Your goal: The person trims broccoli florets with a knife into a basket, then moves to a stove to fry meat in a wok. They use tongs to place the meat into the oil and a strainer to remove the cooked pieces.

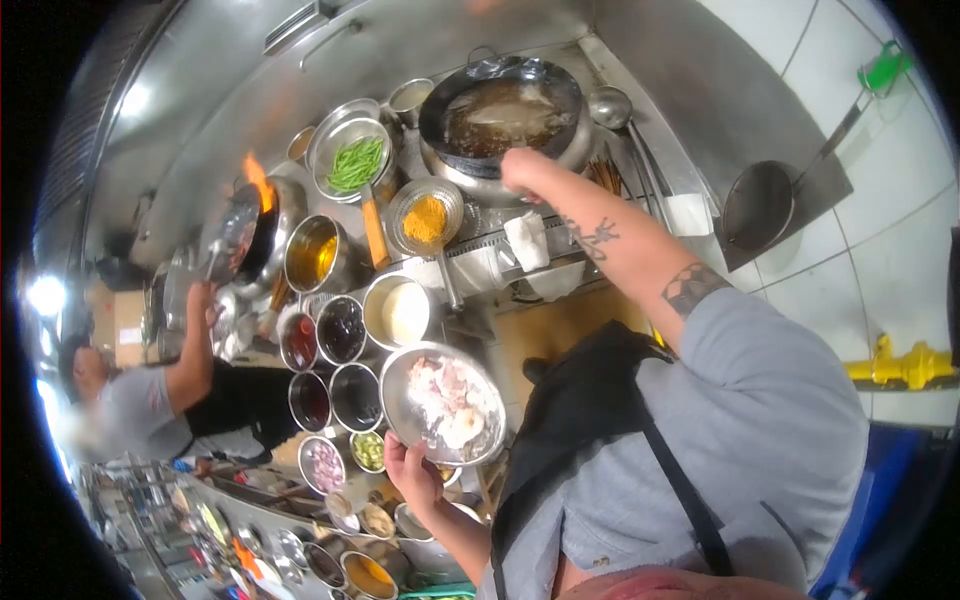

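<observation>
My left hand (413, 475) grips the near rim of a round metal bowl (397, 385), its fingers closed at the edge. The bowl holds pale, flour-dusted raw pieces (455, 400) and sits over the metal pots. My right hand (527, 172) is closed at the near edge of a big dark wok (432, 125). Brown oil (505, 118) bubbles in the wok. Whatever the right fingers hold, if anything, is hidden. Left of the wok are a skimmer (447, 265) with orange-yellow crumbs and a wooden-handled strainer (371, 225) of green beans.
A co-worker (165, 400) handles a flaming wok (262, 235) on the left. Pots of sauces, including yellow oil (318, 255) and a creamy liquid (403, 310), stand between us. A ladle (612, 108) lies right of my wok, and a strainer (758, 205) hangs by the tiled wall.
</observation>
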`<state>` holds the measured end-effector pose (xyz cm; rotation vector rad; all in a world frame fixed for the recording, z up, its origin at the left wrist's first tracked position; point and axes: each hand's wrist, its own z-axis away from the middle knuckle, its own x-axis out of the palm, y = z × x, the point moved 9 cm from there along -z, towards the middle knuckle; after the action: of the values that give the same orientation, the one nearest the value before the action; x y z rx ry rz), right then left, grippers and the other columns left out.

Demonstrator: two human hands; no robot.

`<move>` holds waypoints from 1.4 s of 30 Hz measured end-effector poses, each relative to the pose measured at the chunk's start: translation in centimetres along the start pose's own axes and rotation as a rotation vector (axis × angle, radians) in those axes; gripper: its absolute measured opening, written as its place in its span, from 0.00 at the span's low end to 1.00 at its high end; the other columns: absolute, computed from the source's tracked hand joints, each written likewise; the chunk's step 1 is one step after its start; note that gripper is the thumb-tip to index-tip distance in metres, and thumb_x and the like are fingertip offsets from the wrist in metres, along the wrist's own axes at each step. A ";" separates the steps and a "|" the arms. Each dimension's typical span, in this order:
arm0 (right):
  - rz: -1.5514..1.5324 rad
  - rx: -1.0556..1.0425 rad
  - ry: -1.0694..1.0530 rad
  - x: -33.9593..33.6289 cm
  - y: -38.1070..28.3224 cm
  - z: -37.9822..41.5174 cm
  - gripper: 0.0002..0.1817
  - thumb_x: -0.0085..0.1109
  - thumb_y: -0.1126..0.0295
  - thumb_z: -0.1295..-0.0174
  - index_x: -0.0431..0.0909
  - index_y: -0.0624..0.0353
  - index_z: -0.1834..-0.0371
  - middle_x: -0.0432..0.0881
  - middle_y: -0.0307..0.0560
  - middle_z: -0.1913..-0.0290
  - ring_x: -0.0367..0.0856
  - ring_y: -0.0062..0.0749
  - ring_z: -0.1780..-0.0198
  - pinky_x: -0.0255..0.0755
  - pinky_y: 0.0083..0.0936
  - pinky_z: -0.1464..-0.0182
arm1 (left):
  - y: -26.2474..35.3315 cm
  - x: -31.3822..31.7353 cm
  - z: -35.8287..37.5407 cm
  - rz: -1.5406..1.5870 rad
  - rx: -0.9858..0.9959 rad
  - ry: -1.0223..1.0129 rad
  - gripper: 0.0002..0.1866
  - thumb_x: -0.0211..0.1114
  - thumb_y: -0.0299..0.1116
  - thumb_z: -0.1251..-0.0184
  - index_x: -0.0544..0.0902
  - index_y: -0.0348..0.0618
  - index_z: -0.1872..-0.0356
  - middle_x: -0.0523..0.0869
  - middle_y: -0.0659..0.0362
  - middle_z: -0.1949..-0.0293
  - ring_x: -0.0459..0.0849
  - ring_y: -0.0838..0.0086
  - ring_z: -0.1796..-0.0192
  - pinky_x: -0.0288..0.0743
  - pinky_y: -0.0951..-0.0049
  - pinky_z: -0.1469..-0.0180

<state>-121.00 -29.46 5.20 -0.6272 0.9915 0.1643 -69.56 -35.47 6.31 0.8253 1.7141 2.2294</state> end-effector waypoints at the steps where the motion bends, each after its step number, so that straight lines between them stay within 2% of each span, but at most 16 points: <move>1: -0.018 -0.028 0.022 0.0 -1.7 0.6 0.07 0.58 0.79 0.40 0.86 0.70 0.67 0.88 0.60 0.68 0.89 0.42 0.73 0.85 0.36 0.72 | 0.6 0.4 -1.3 -0.015 0.011 -0.029 0.11 0.59 0.17 0.45 0.77 0.36 0.59 0.84 0.59 0.60 0.80 0.77 0.58 0.71 0.77 0.48; 8: -0.078 -0.073 -0.051 6.3 -7.9 -2.4 0.10 0.55 0.76 0.35 0.84 0.74 0.64 0.88 0.57 0.72 0.88 0.41 0.76 0.84 0.35 0.75 | -0.2 4.7 -5.9 -0.029 -0.033 -0.104 0.07 0.58 0.15 0.38 0.76 0.38 0.62 0.84 0.59 0.63 0.80 0.78 0.62 0.73 0.78 0.55; 12: -0.297 0.081 -0.087 8.0 -6.9 -2.8 0.14 0.56 0.70 0.32 0.83 0.75 0.64 0.87 0.58 0.74 0.87 0.41 0.78 0.83 0.34 0.78 | -4.1 6.4 -7.7 -0.078 -0.090 -0.069 0.05 0.61 0.20 0.36 0.77 0.44 0.64 0.83 0.66 0.69 0.70 0.89 0.78 0.61 0.86 0.76; 15: -0.480 -0.033 -0.004 5.6 -4.6 -1.1 0.20 0.57 0.63 0.30 0.83 0.74 0.67 0.86 0.59 0.76 0.87 0.41 0.79 0.84 0.35 0.75 | -6.7 7.8 -8.4 -0.116 -0.159 -0.023 0.05 0.61 0.21 0.35 0.76 0.44 0.64 0.82 0.65 0.69 0.71 0.89 0.76 0.62 0.86 0.75; 17: -0.323 -0.234 0.262 4.1 1.2 -2.5 0.22 0.57 0.56 0.29 0.85 0.65 0.71 0.86 0.57 0.75 0.86 0.41 0.76 0.81 0.39 0.63 | -7.6 9.7 -8.9 -0.090 -0.183 -0.072 0.05 0.60 0.20 0.32 0.75 0.44 0.62 0.82 0.63 0.65 0.73 0.87 0.73 0.64 0.86 0.74; 18: -0.367 -0.211 0.320 2.3 5.6 -0.6 0.18 0.58 0.59 0.31 0.86 0.62 0.71 0.85 0.55 0.75 0.87 0.43 0.72 0.79 0.40 0.62 | -8.1 10.7 -9.1 -0.075 -0.193 -0.080 0.05 0.60 0.20 0.32 0.75 0.44 0.62 0.83 0.62 0.64 0.73 0.87 0.72 0.65 0.86 0.73; 20: -0.523 0.010 0.504 1.9 17.9 0.9 0.12 0.61 0.65 0.39 0.85 0.63 0.63 0.86 0.61 0.65 0.87 0.51 0.63 0.78 0.42 0.59 | -9.0 13.6 -10.0 -0.051 -0.213 -0.111 0.05 0.60 0.21 0.31 0.75 0.43 0.59 0.83 0.62 0.62 0.75 0.86 0.70 0.68 0.84 0.72; 22: -0.143 0.197 0.522 4.8 29.7 -0.4 0.13 0.65 0.67 0.43 0.83 0.64 0.58 0.85 0.65 0.59 0.84 0.60 0.54 0.79 0.47 0.52 | -9.4 16.5 -10.5 -0.026 -0.233 -0.112 0.06 0.61 0.21 0.30 0.76 0.42 0.56 0.83 0.61 0.60 0.77 0.85 0.68 0.74 0.82 0.69; 23: -0.024 0.243 0.333 7.5 33.1 -1.0 0.20 0.69 0.63 0.45 0.82 0.66 0.54 0.84 0.67 0.53 0.83 0.60 0.49 0.78 0.47 0.45 | -9.2 17.1 -10.4 -0.016 -0.241 -0.093 0.07 0.61 0.22 0.30 0.77 0.41 0.54 0.84 0.61 0.58 0.78 0.84 0.67 0.77 0.81 0.68; 25: 0.246 0.230 0.282 9.4 33.7 -0.1 0.27 0.72 0.60 0.46 0.80 0.68 0.48 0.82 0.66 0.47 0.79 0.61 0.41 0.76 0.46 0.40 | -8.6 19.4 -11.0 0.054 -0.255 -0.129 0.08 0.61 0.22 0.29 0.77 0.41 0.52 0.84 0.60 0.56 0.80 0.82 0.65 0.85 0.75 0.60; 27: 0.065 0.339 0.289 8.9 34.1 0.6 0.29 0.71 0.65 0.44 0.75 0.67 0.41 0.78 0.67 0.38 0.73 0.67 0.35 0.73 0.45 0.34 | -9.6 20.3 -12.6 0.188 -0.279 -0.160 0.12 0.60 0.23 0.28 0.76 0.41 0.46 0.85 0.58 0.54 0.84 0.78 0.65 0.88 0.73 0.58; 30: 0.018 0.304 0.349 10.0 37.2 -1.9 0.29 0.71 0.66 0.46 0.76 0.69 0.41 0.79 0.70 0.41 0.75 0.64 0.36 0.73 0.44 0.34 | -8.9 23.4 -15.8 0.258 -0.259 -0.188 0.12 0.59 0.22 0.27 0.75 0.41 0.45 0.86 0.58 0.53 0.85 0.78 0.67 0.89 0.70 0.55; 33: 0.037 0.395 0.099 9.4 37.2 -2.0 0.27 0.68 0.67 0.45 0.77 0.72 0.44 0.80 0.72 0.43 0.78 0.62 0.38 0.73 0.43 0.35 | -8.8 26.0 -20.0 0.260 -0.169 -0.197 0.10 0.59 0.21 0.28 0.75 0.42 0.49 0.85 0.57 0.52 0.86 0.76 0.62 0.89 0.69 0.56; 36: -0.190 0.534 0.306 6.2 38.4 -0.1 0.25 0.66 0.66 0.44 0.79 0.73 0.46 0.82 0.71 0.44 0.81 0.59 0.41 0.74 0.42 0.37 | -8.4 27.4 -23.9 0.232 -0.101 -0.168 0.10 0.59 0.20 0.29 0.74 0.42 0.50 0.85 0.56 0.52 0.87 0.72 0.57 0.88 0.69 0.56; 39: -0.278 0.424 0.500 2.2 34.9 5.0 0.27 0.67 0.62 0.41 0.79 0.69 0.43 0.84 0.67 0.45 0.83 0.59 0.43 0.75 0.42 0.40 | -9.0 27.3 -26.6 0.196 -0.089 -0.118 0.09 0.59 0.20 0.30 0.74 0.42 0.53 0.85 0.54 0.53 0.87 0.70 0.58 0.88 0.67 0.57; 42: -0.425 0.111 0.718 0.1 33.6 6.5 0.28 0.68 0.60 0.39 0.78 0.62 0.37 0.84 0.62 0.46 0.84 0.57 0.46 0.76 0.40 0.42 | -9.2 27.2 -28.5 0.131 -0.080 -0.078 0.08 0.60 0.19 0.31 0.73 0.42 0.56 0.84 0.54 0.56 0.87 0.70 0.59 0.88 0.67 0.57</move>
<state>-129.76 1.51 -6.42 -0.7995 1.5113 -0.5247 -108.97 -42.93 1.10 1.0185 1.5671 2.2994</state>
